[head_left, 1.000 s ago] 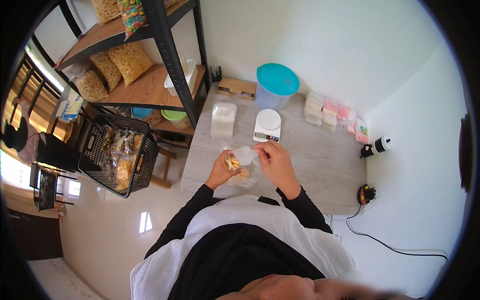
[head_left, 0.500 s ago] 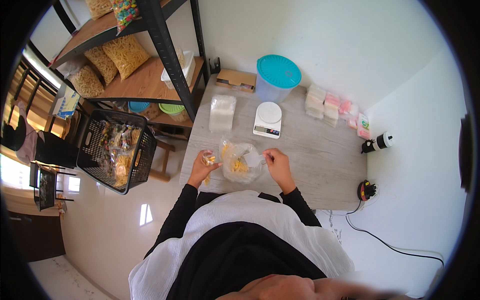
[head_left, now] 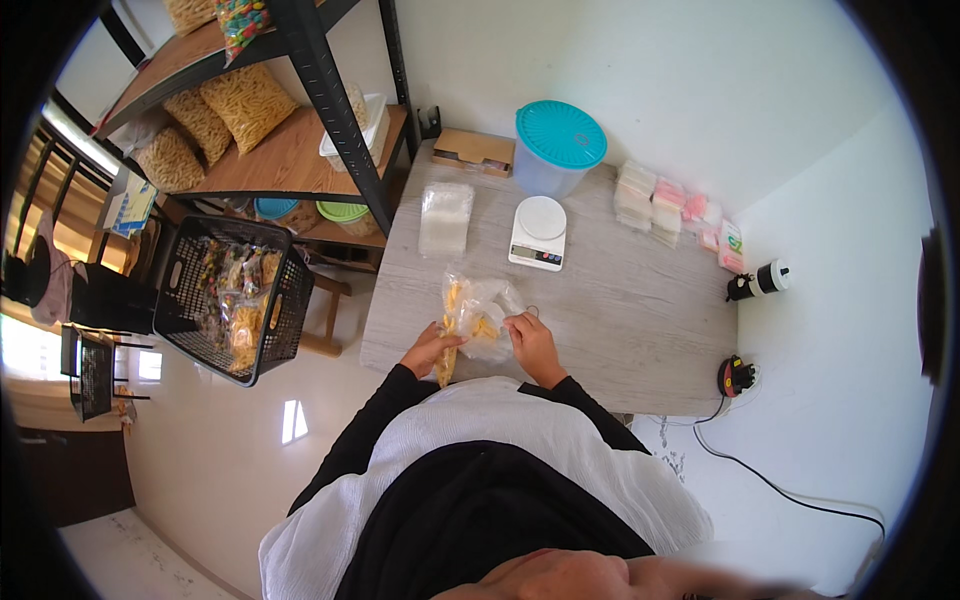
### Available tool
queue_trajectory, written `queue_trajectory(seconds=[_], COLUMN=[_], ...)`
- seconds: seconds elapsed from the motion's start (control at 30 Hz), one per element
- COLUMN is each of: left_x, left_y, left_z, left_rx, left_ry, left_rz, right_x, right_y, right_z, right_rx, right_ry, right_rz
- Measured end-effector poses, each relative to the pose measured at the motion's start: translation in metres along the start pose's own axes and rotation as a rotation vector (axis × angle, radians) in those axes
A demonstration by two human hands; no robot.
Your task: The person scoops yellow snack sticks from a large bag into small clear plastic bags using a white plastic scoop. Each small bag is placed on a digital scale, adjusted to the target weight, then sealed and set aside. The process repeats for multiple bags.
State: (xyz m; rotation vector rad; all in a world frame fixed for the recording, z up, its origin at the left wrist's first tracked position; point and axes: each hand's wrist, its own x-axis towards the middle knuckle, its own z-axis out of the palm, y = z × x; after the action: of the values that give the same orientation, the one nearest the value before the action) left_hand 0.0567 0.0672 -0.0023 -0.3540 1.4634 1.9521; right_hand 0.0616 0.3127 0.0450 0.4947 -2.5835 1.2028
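Note:
A crumpled clear plastic bag with yellow snack pieces inside lies near the table's front edge, between my hands. My left hand is closed on a narrow clear snack packet, which holds yellow pieces and hangs toward the table's edge. Fingers of my right hand pinch the right side of the crumpled bag. Just beyond stands a white digital kitchen scale with a bare round plate. A stack of flat clear bags lies to its left.
A tub with a teal lid and a cardboard box stand at the back. Small packs lie at the back right. On the left are a black basket of packets and a shelf rack. A black cable runs at right.
My left hand has moved right and down, against the crumpled bag, and the packet's opening has turned from view. My right hand has shifted slightly left and down, still at the bag.

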Motion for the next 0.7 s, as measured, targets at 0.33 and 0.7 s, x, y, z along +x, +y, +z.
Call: queue_trajectory(seconds=[0.33, 0.7], left_x=[0.018, 0.02], left_y=[-0.005, -0.008], left_z=[0.007, -0.01], left_rx=[-0.294, -0.137], left_ry=[-0.045, -0.004], left_rz=[0.015, 0.033], right_x=[-0.02, -0.046], right_y=[0.047, 0.089], right_z=[0.015, 0.039], right_rx=[0.368, 0.733], right_ry=[0.094, 0.272], right_rz=[0.513, 0.858])
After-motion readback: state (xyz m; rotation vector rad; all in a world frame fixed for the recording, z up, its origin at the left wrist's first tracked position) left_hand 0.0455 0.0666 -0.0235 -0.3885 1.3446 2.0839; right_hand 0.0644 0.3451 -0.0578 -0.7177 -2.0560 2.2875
